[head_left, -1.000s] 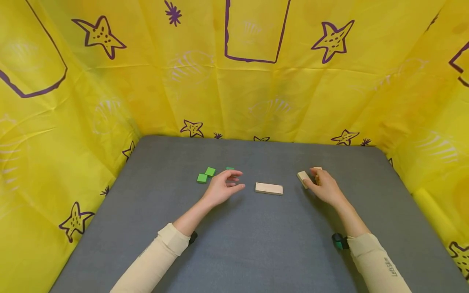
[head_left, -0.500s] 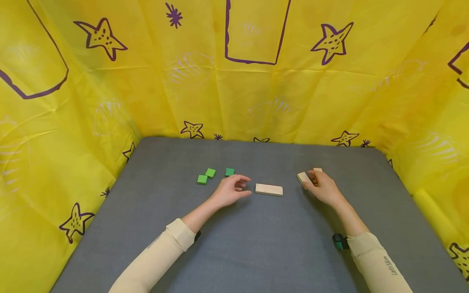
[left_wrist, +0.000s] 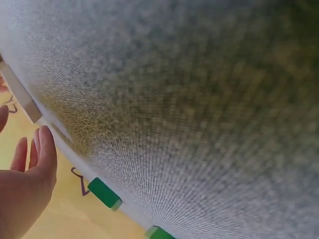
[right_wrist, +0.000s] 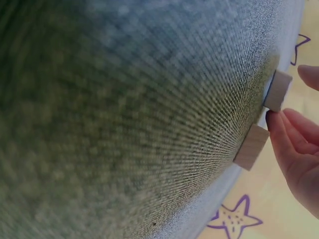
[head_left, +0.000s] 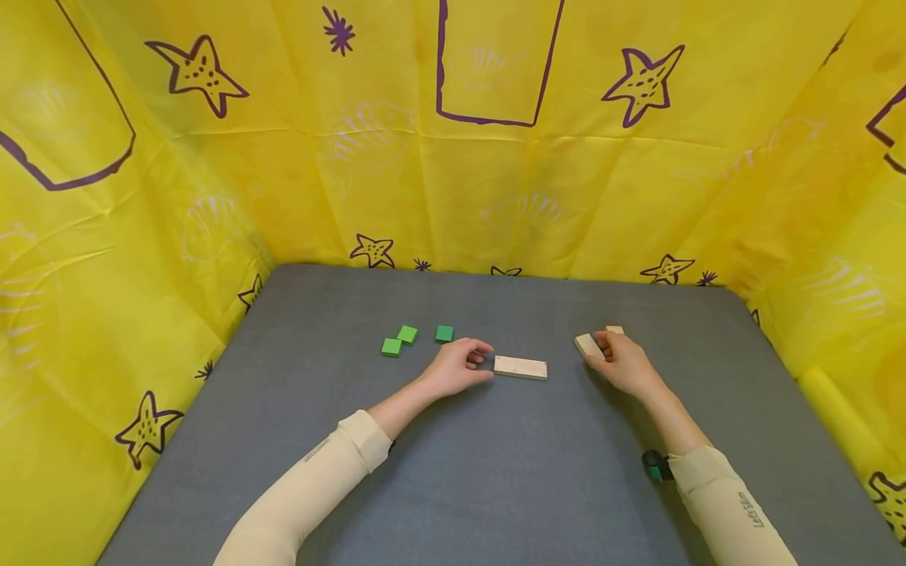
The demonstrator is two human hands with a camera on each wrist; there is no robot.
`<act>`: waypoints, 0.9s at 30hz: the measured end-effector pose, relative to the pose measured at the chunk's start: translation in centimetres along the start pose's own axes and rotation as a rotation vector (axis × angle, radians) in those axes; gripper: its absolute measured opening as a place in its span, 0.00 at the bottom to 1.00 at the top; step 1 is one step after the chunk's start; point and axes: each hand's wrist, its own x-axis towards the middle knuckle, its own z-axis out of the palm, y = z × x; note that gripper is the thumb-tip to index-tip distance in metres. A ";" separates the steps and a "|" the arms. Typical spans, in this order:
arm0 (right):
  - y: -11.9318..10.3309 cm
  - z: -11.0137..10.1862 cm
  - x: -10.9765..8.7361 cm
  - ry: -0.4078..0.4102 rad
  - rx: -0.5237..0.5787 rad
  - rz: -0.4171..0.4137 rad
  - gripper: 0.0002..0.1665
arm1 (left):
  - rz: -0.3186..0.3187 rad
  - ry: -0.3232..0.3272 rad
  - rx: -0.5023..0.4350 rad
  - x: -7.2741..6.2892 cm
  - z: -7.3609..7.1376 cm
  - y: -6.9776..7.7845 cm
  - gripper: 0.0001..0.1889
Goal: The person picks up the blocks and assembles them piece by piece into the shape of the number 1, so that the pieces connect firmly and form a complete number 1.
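My left hand (head_left: 458, 368) is just off the left end of a pale wooden block (head_left: 520, 367) lying flat on the grey table. Its thumb and fingers stand apart with nothing between them, as the left wrist view also shows of the hand (left_wrist: 30, 184). My right hand (head_left: 624, 363) is at a second wooden block (head_left: 588, 346), set at a slant. In the right wrist view a fingertip meets or nearly meets this block (right_wrist: 277, 90), while the thumb (right_wrist: 310, 75) stands off it. A third wooden block (head_left: 614, 329) shows partly behind the right hand.
Two light green tiles (head_left: 392, 347) touch or nearly touch at the left, and a darker green tile (head_left: 443, 334) lies beyond the left hand. Yellow cloth (head_left: 453, 196) with starfish drawings hangs behind and on both sides of the grey table (head_left: 495, 479).
My left hand has moved right, away from the green tiles and up to the middle block, uncovering the dark green tile. The right hand has stayed nearly in place beside the slanted block.
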 end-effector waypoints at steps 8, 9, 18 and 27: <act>-0.1 0.0 -0.1 -0.001 -0.027 -0.021 0.27 | 0.003 -0.023 0.059 0.7 0.5 -0.3 0.20; -0.1 0.0 -0.1 -0.001 -0.031 -0.023 0.26 | 0.003 -0.026 0.062 0.8 0.5 -0.3 0.20; -0.1 0.1 0.0 -0.001 -0.040 -0.020 0.26 | 0.014 -0.061 0.065 1.4 0.8 -0.3 0.20; -0.1 -0.1 -0.1 -0.017 -0.043 -0.010 0.26 | 0.021 -0.083 0.068 1.8 1.0 -0.4 0.18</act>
